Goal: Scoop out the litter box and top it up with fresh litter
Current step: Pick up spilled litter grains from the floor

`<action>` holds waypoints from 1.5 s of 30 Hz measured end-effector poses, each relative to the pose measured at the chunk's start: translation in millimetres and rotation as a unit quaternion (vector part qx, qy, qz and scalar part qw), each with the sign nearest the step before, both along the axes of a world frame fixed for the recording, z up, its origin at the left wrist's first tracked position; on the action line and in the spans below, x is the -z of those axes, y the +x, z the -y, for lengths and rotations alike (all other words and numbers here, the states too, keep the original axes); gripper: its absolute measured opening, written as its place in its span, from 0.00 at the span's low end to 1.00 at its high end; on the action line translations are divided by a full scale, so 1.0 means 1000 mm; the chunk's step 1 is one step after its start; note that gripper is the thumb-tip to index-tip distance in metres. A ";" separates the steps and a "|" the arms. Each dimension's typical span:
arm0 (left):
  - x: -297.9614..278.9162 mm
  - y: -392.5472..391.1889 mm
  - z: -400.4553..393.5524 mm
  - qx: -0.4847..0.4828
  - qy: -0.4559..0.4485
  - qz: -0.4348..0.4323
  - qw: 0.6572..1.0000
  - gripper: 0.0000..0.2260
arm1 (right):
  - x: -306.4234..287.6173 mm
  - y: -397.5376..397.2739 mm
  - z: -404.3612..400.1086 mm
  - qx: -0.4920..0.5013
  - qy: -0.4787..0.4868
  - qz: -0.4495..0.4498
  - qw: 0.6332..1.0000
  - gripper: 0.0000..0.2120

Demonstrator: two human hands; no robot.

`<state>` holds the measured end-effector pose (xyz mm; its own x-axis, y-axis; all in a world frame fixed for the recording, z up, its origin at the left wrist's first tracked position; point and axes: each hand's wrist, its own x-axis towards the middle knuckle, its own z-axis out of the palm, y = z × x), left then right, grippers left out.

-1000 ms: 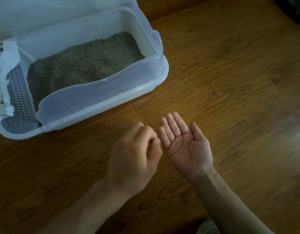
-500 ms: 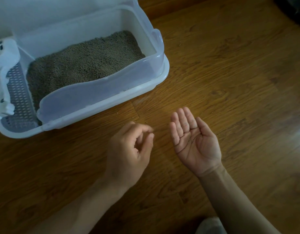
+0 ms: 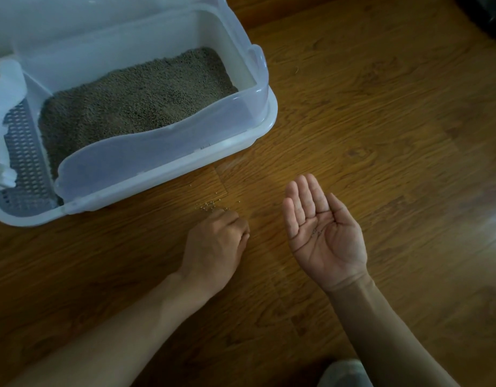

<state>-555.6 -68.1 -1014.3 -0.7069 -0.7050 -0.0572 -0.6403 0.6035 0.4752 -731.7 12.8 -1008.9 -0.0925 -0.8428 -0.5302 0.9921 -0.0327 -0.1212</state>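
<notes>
While my view drops forward and down onto the brown wood-grain plank floor [image 3: 380, 121], the nearest thing I see is a scrap of pale grey fabric [image 3: 344, 372] at the bottom edge; I cannot tell what it belongs to. Just beyond it both bare forearms reach out over the boards. My left hand [image 3: 216, 244] is knuckles-up with its fingers curled under, the tips down on the floor at a small scatter of loose tan litter grains [image 3: 211, 205]; whether the fingers are pinching any grains I cannot tell, because the back of the hand hides them. My right hand [image 3: 322, 233] is beside it but apart, palm up, fingers straight and pressed together, thumb out to the side, with a few tiny dark litter specks [image 3: 317, 232] lying in the hollow of the palm. Farther off, up and to the left, stands the translucent white plastic litter box [image 3: 168, 152] on the floor, its curved front wall near the spilled grains but not touching them. Inside lies a bed of grey-brown granular litter [image 3: 135, 99]. At the box's left end sits a grey perforated grate [image 3: 27, 163] beside a white plastic moulded part [image 3: 3, 88].
</notes>
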 end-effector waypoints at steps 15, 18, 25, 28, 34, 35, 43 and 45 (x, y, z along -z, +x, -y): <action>-0.055 -0.024 -0.032 0.004 -0.027 -0.269 0.963 0.06 | -0.012 0.031 0.019 -0.006 -0.004 0.017 1.000 0.24; -0.055 -0.014 -0.025 -0.031 -0.014 -0.309 0.950 0.07 | -0.016 0.019 0.022 0.006 0.009 0.017 1.000 0.24; -0.015 0.001 0.021 -0.084 -0.041 -0.111 0.989 0.07 | -0.023 -0.006 0.028 0.000 0.004 -0.012 1.000 0.27; -0.005 -0.003 0.032 -0.101 -0.042 -0.058 0.992 0.05 | -0.021 -0.007 0.029 -0.005 -0.006 -0.012 1.000 0.27; 0.002 -0.013 0.041 -0.062 -0.065 -0.032 0.995 0.04 | -0.009 -0.008 0.021 -0.012 -0.009 0.001 1.000 0.27; 0.004 -0.013 0.042 -0.054 -0.071 -0.028 0.996 0.04 | -0.008 -0.008 0.020 -0.015 -0.006 0.001 1.000 0.27; 0.000 -0.016 0.039 -0.049 -0.062 0.004 0.997 0.04 | -0.007 -0.010 0.022 -0.014 0.016 -0.022 1.000 0.27; -0.017 -0.017 0.032 -0.090 -0.030 -0.054 0.994 0.04 | -0.008 -0.009 0.024 0.000 0.018 -0.005 1.000 0.26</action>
